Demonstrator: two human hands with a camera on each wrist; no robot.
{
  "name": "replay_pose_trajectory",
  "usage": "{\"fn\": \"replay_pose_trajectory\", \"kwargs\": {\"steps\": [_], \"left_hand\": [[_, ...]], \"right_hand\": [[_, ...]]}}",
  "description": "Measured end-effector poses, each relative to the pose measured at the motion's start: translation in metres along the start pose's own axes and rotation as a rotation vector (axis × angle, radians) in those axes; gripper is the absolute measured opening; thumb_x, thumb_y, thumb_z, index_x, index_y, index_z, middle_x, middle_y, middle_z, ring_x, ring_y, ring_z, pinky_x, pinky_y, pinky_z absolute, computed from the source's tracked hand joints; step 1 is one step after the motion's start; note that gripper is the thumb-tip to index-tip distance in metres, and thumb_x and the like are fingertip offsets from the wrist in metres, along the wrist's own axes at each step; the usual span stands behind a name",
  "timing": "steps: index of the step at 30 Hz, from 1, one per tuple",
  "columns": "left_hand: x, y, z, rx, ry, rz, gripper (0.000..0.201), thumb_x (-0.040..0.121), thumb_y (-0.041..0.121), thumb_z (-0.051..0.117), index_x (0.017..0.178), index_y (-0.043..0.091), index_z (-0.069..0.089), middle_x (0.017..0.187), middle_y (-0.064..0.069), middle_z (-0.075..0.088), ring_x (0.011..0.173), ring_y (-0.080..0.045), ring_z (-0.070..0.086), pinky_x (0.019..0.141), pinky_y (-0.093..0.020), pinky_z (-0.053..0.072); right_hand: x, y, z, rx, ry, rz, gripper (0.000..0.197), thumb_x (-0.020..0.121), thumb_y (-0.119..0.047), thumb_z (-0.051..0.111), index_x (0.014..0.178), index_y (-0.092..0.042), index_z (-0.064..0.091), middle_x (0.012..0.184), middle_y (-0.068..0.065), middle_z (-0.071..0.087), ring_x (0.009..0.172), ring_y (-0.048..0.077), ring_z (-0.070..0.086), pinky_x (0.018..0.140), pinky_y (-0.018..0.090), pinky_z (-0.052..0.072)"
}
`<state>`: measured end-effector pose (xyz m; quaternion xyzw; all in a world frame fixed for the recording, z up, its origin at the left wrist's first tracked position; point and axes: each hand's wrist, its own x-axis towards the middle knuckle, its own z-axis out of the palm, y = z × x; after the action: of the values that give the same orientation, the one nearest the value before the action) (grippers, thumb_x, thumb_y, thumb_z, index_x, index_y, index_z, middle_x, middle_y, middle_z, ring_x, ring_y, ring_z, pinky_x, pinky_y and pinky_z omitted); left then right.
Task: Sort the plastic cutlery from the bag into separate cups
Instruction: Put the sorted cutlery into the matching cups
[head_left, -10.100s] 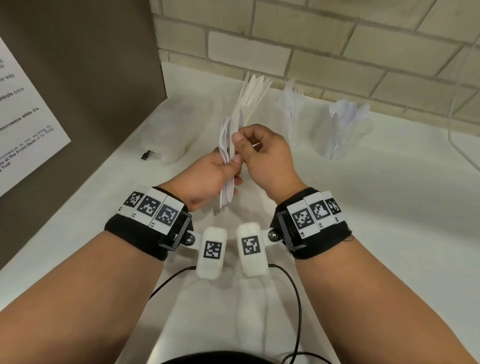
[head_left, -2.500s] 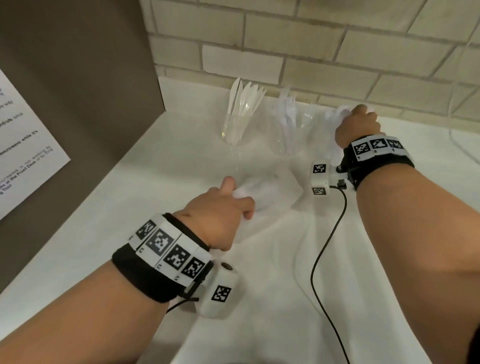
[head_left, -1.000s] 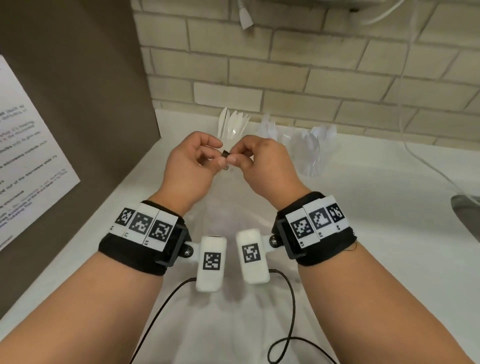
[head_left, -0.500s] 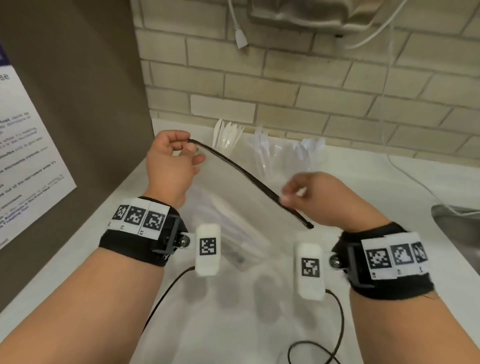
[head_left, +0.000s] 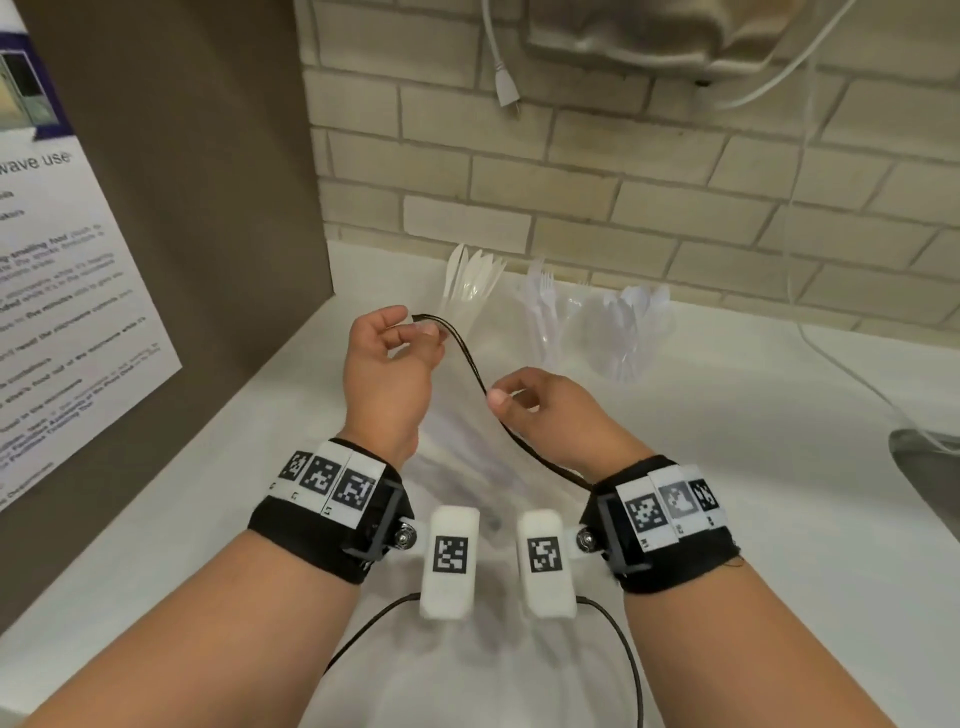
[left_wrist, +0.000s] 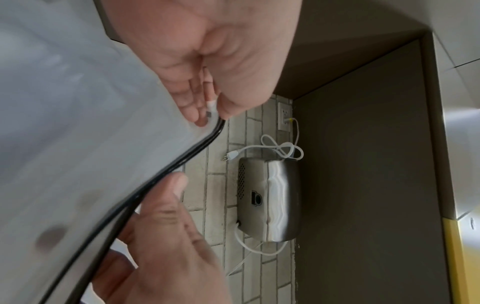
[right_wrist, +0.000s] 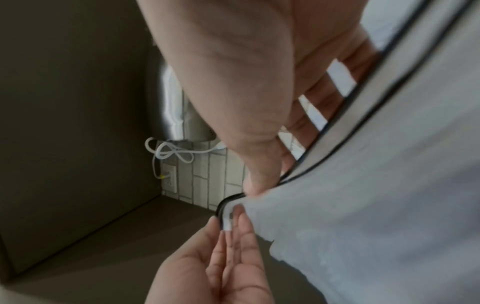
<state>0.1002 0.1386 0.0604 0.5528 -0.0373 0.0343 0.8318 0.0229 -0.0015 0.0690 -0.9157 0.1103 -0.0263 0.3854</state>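
So from my remote seat, closest to me are the two wrists hovering over the white table (head_left: 779, 467). The clear bag (head_left: 467, 457) hangs between them, held up off the surface by its black zip strip (head_left: 470, 364). My right hand (head_left: 550, 415) is nearer, thumb and fingers pinched onto the strip about midway along; the rest of the strip runs back toward that wrist. A bit further out and higher, my left hand (head_left: 387, 374) pinches the strip's far end, thumb against fingertips, right where the little white slider sits in the left wrist view. Both hands are clamped on the bag, with the strip curving down between them. Can't tell if anything's left inside the bag, it's too blurry.

Past the hands, up by the brick wall (head_left: 571, 197), three clear cups stand in a row: knives (head_left: 470, 283) on the left, forks (head_left: 543, 306) in the middle, spoons (head_left: 631, 322) on the right.
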Motion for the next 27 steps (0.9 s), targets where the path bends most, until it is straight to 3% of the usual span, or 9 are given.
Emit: {"fn": "replay_pose_trajectory", "kwargs": {"steps": [4,8,11,15,19,22,24,25,27], "left_hand": [[-0.014,-0.008,0.002,0.117,0.014,-0.021,0.047,0.082,0.021,0.072,0.117,0.024,0.041,0.112,0.001,0.051,0.093,-0.005,0.061,0.087,-0.024,0.05],[-0.028,-0.021,0.006,0.497,-0.142,-0.179,0.034,0.077,0.043,0.073,0.094,0.019,0.057,0.102,-0.004,0.061,0.088,-0.016,0.06,0.08,-0.033,0.052],[-0.03,-0.02,0.006,0.322,-0.266,-0.338,0.018,0.087,0.027,0.067,0.079,0.012,0.06,0.085,-0.012,0.063,0.079,-0.025,0.06,0.074,-0.037,0.054],[-0.023,0.001,0.009,0.021,-0.287,-0.469,0.014,0.097,0.017,0.051,0.084,0.013,0.054,0.088,-0.008,0.068,0.075,-0.026,0.066,0.072,-0.04,0.058],[-0.004,0.017,0.003,-0.263,-0.281,-0.562,0.023,0.1,0.006,0.037,0.116,0.005,0.053,0.096,-0.01,0.069,0.079,-0.021,0.07,0.066,-0.038,0.06],[0.0,0.027,-0.002,-0.448,-0.33,-0.655,0.046,0.102,0.026,0.032,0.14,0.002,0.04,0.135,-0.015,0.052,0.122,-0.027,0.053,0.095,-0.049,0.05],[-0.004,0.026,-0.005,-0.306,-0.467,-0.63,0.075,0.088,0.062,0.044,0.13,-0.001,0.046,0.129,-0.02,0.052,0.12,-0.035,0.049,0.107,-0.046,0.038],[-0.009,0.024,-0.004,-0.155,-0.511,-0.573,0.078,0.078,0.064,0.058,0.124,0.002,0.05,0.121,-0.018,0.056,0.111,-0.036,0.051,0.105,-0.045,0.038],[-0.017,0.017,0.0,0.141,-0.414,-0.469,0.049,0.079,0.038,0.072,0.116,0.008,0.059,0.11,-0.014,0.068,0.105,-0.033,0.061,0.092,-0.044,0.049]], "right_hand": [[-0.003,0.015,0.013,0.056,0.103,-0.011,0.011,0.088,-0.026,0.066,0.084,-0.016,0.062,0.073,-0.007,0.057,0.066,0.008,0.052,0.057,0.017,0.04],[-0.001,0.01,0.022,0.317,0.205,0.047,0.013,0.091,-0.021,0.062,0.08,-0.016,0.057,0.066,-0.005,0.054,0.059,0.009,0.048,0.059,0.021,0.041],[-0.002,0.004,0.022,0.446,0.246,0.098,0.016,0.094,-0.016,0.056,0.078,-0.016,0.056,0.066,-0.004,0.056,0.057,0.009,0.05,0.058,0.024,0.043],[-0.001,0.004,0.011,0.536,0.378,0.269,0.01,0.096,-0.017,0.049,0.089,-0.012,0.054,0.083,0.007,0.064,0.074,0.021,0.058,0.066,0.031,0.049],[-0.001,0.003,-0.002,0.927,0.237,0.377,0.019,0.097,-0.004,0.04,0.084,-0.012,0.051,0.074,0.009,0.067,0.066,0.024,0.058,0.065,0.036,0.05],[0.005,0.008,-0.008,1.457,0.15,0.518,0.028,0.097,0.0,0.035,0.111,-0.004,0.059,0.094,0.018,0.066,0.073,0.026,0.064,0.058,0.039,0.058],[0.008,0.008,-0.018,1.665,0.126,0.58,0.033,0.1,-0.004,0.03,0.116,0.001,0.058,0.089,0.022,0.066,0.07,0.032,0.066,0.046,0.044,0.057],[0.006,0.005,-0.025,1.72,0.055,0.567,0.034,0.101,-0.008,0.03,0.114,0.002,0.06,0.09,0.026,0.068,0.073,0.036,0.067,0.051,0.048,0.057],[-0.002,-0.008,-0.036,1.731,-0.122,0.428,0.038,0.101,-0.022,0.039,0.118,0.003,0.061,0.103,0.027,0.068,0.09,0.04,0.067,0.072,0.054,0.056]]}}
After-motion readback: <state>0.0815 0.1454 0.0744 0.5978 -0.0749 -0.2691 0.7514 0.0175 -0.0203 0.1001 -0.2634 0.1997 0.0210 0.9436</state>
